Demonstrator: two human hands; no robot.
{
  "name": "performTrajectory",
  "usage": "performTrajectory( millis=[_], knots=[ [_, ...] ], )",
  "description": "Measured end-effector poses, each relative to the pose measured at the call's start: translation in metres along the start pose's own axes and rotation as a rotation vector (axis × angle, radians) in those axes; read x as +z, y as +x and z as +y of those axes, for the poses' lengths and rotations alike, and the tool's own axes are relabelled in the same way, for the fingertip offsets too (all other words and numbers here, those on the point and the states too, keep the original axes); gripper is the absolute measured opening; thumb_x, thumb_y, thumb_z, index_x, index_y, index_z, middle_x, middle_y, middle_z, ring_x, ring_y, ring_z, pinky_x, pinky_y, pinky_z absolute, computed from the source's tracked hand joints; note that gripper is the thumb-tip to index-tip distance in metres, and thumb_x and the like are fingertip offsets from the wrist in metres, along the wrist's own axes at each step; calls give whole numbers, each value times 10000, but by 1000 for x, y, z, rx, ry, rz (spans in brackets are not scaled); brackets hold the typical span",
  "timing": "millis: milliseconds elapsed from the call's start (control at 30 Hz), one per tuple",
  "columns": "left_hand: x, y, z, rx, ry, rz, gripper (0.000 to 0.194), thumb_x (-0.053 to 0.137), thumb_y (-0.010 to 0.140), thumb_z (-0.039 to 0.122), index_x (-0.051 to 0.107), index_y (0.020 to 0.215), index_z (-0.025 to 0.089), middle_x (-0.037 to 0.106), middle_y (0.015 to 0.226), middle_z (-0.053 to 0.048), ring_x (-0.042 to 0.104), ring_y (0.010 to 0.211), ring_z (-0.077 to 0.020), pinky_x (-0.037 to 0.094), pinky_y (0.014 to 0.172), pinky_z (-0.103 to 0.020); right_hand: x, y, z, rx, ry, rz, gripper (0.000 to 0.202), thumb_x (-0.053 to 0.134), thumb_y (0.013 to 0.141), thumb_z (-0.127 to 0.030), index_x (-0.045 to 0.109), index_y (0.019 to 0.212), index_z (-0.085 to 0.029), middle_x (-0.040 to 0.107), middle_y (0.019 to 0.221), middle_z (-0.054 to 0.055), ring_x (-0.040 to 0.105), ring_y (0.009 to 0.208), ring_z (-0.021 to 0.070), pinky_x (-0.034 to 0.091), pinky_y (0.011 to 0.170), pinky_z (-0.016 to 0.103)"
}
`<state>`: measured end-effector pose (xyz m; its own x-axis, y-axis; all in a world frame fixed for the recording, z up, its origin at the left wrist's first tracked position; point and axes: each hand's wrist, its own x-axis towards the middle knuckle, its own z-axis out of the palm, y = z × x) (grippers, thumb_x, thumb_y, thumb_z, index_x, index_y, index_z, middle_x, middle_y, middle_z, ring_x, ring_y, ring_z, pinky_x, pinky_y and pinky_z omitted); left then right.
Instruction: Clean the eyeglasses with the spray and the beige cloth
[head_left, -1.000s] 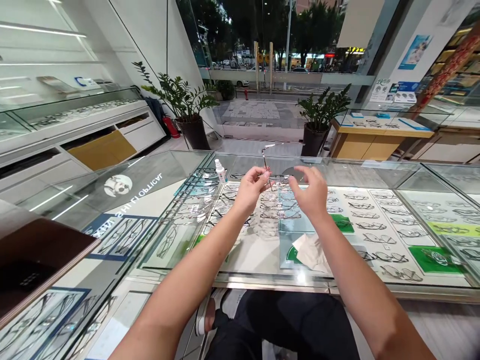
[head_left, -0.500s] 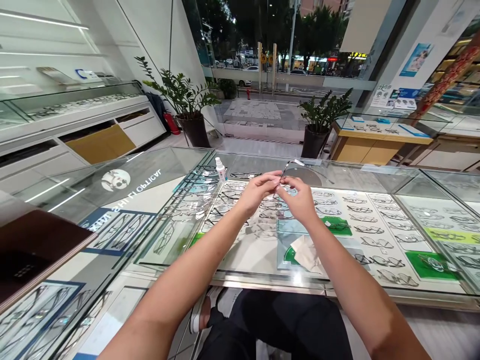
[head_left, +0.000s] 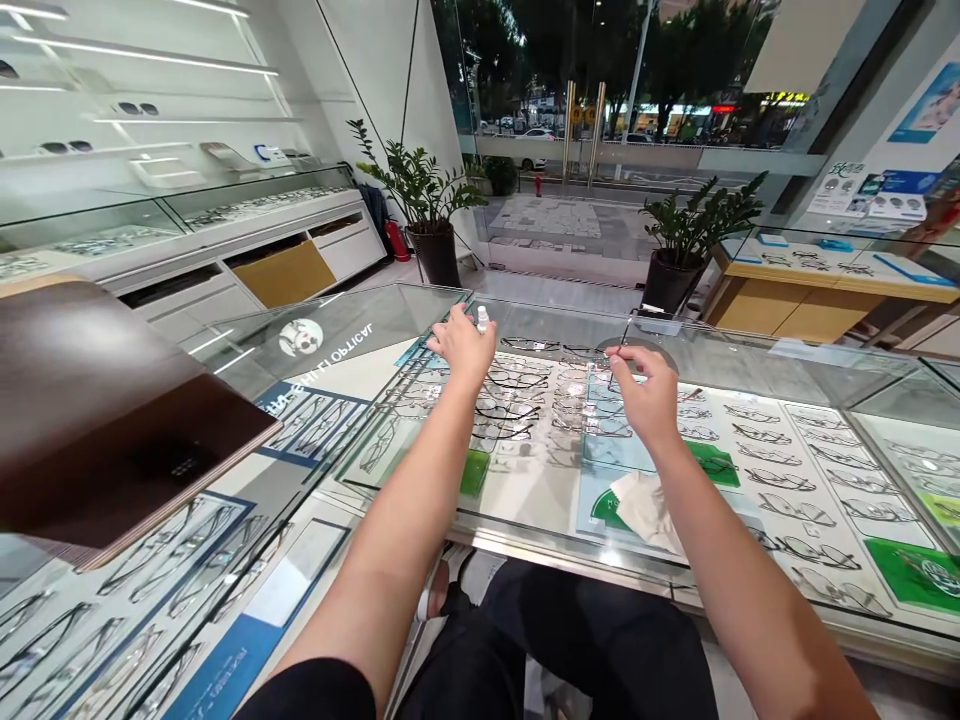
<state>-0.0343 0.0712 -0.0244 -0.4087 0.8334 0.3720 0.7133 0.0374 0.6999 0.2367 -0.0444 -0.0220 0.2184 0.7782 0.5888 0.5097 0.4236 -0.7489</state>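
My right hand point(head_left: 646, 392) pinches the glasses point(head_left: 627, 328) over the counter point(head_left: 540, 548); they look light, springy and fragile, best held by rim or bridge. My left hand point(head_left: 465, 345) has fingers spread at the bottle point(head_left: 482, 319), its lower part hidden, contact unclear; the lenses are hard to make out

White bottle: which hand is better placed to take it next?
Left, I'd judge. The left hand is right beside the white bottle, fingers spread, with nothing visibly held. The right hand is farther off and holds glasses.
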Motion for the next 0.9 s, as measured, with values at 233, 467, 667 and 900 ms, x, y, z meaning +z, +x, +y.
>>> performTrajectory(
  millis=[233,467,667,900],
  knots=[
    [10,7,-14,32,145,-75,278,688,883,432,692,1080,235,760,1207,-179,490,1263,-473,271,1036,-605,3,-1,0,-4,-1,-24,215,590,966,-358,783,953,-265,820,1082,54,665,1082,270,498,967,427],
    [4,3,-6,97,191,-65,260,621,919,342,641,1150,226,738,1176,-202,483,1269,-449,285,1044,-597,2,0,0,-6,16,-6,192,602,960,-334,780,943,-266,818,1073,45,654,1069,265,481,956,415],
    [-14,-15,29,321,-220,-5,315,562,967,352,556,1261,242,625,1334,-150,566,1251,-337,424,1062,-502,0,1,-3,-5,17,14,188,596,964,-326,767,922,-259,813,1051,46,651,1036,258,474,940,409],
    [-1,-52,63,78,-1117,-706,451,608,946,464,409,1325,325,658,1102,-39,685,901,-198,559,677,-300,-2,2,-4,14,78,-4,182,601,958,-339,752,904,-253,797,1050,57,650,1056,260,485,917,399]
  ],
)
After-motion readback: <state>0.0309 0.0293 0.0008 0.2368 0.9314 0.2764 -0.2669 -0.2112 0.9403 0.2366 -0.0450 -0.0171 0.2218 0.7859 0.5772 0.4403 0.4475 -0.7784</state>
